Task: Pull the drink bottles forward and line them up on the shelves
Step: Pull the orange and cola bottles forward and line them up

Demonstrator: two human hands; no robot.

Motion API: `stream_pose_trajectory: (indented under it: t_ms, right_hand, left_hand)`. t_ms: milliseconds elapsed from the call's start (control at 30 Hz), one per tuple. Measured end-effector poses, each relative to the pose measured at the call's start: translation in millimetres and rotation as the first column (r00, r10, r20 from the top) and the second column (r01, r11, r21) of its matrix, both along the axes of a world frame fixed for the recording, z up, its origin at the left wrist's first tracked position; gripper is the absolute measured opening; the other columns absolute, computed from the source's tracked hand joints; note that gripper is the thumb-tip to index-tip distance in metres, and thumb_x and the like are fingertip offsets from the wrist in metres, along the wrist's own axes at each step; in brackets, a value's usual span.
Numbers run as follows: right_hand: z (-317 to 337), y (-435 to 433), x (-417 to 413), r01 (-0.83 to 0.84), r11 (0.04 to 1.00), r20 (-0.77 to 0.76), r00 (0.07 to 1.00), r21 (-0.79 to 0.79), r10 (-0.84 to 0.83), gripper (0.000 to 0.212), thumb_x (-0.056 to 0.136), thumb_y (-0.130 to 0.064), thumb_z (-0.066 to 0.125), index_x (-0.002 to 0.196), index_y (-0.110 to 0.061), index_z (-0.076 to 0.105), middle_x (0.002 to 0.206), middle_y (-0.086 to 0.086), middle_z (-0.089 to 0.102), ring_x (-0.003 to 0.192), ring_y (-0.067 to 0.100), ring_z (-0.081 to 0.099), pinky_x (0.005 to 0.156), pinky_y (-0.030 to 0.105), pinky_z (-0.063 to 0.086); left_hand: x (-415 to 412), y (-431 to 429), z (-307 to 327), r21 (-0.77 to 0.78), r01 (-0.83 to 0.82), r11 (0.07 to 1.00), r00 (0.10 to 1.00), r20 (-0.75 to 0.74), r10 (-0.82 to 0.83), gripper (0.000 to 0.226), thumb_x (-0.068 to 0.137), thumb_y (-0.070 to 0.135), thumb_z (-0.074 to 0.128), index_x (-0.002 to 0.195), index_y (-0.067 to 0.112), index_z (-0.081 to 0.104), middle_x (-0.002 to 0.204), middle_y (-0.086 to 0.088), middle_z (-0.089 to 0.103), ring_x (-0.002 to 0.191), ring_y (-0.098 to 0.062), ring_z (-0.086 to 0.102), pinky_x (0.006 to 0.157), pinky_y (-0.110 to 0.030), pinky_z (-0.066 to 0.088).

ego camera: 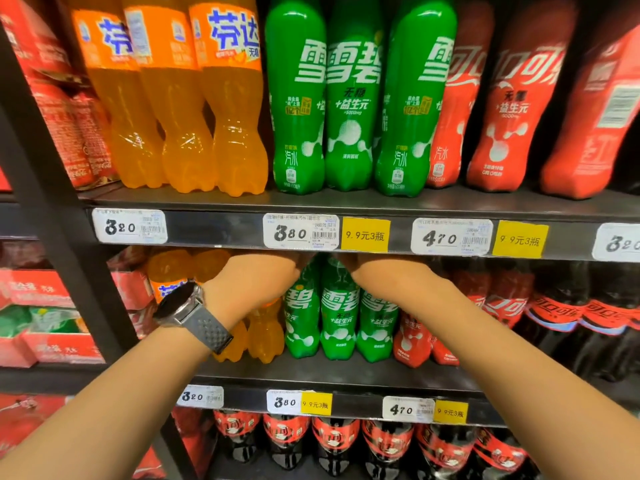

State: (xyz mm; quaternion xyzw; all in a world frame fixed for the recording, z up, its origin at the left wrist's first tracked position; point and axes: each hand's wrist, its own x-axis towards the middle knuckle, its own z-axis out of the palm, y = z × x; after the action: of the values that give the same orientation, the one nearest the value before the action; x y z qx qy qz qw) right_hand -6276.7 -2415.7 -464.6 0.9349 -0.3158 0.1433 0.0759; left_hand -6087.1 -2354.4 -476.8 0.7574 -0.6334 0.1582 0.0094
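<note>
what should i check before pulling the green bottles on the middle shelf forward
1. Left hand at the green bottles: ok.
2. Right hand at them too: ok.
3. Grip on the bottle tops: cannot tell, fingers hidden behind the shelf edge.
4. Free shelf space in front of the bottles: ok.
5. Labels facing forward: ok.
6. Orange bottles beside them upright: ok.

Both hands reach into the middle shelf (332, 374), the left hand (256, 282) at ten o'clock and the right hand (388, 275) at two o'clock of the green bottles (337, 317), fingertips hidden under the upper shelf's price rail (214, 230).
</note>
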Motion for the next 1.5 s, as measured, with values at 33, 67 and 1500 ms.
stream_pose_trajectory:
  t_ms: [33, 67, 1500]
  right_hand:
    - [-0.7, 5.4, 2.0, 0.047, 0.996, 0.075, 0.996, -0.078, -0.041, 0.016, 0.095, -0.038, 0.049, 0.102, -0.025, 0.056, 0.103, 0.003, 0.061, 0.096, 0.028, 0.056, 0.081, 0.035, 0.049]
    - [-3.1, 14.9, -0.1, 0.081, 0.992, 0.171, 0.983, -0.094, -0.065, 0.021, 0.091, -0.038, 0.056, 0.103, -0.021, 0.06, 0.1, 0.007, 0.063, 0.09, 0.03, 0.061, 0.07, 0.036, 0.052]
    - [276.6, 56.0, 183.3, 0.071, 0.909, 0.306, 0.95, -0.411, 0.064, 0.034, 0.091, -0.049, 0.048, 0.105, -0.02, 0.058, 0.111, 0.007, 0.062, 0.101, 0.031, 0.059, 0.066, 0.034, 0.036]
  left_hand:
    - [-5.9, 7.9, -0.5, -0.101, 0.054, 0.993, 0.998, 0.018, -0.053, 0.033, 0.097, 0.034, 0.041, 0.124, 0.018, 0.052, 0.114, -0.009, 0.063, 0.094, -0.029, 0.062, 0.074, -0.033, 0.05]
    - [-9.1, 15.1, -1.3, -0.188, 0.087, 0.978, 0.996, 0.008, -0.087, 0.032, 0.095, 0.036, 0.043, 0.12, 0.02, 0.055, 0.11, -0.008, 0.064, 0.092, -0.03, 0.064, 0.07, -0.036, 0.052]
    - [105.0, 51.1, 283.7, -0.469, -0.101, 0.877, 0.942, 0.238, 0.236, 0.012, 0.088, 0.007, 0.049, 0.077, 0.012, 0.049, 0.093, -0.013, 0.061, 0.086, -0.032, 0.058, 0.066, -0.036, 0.04]
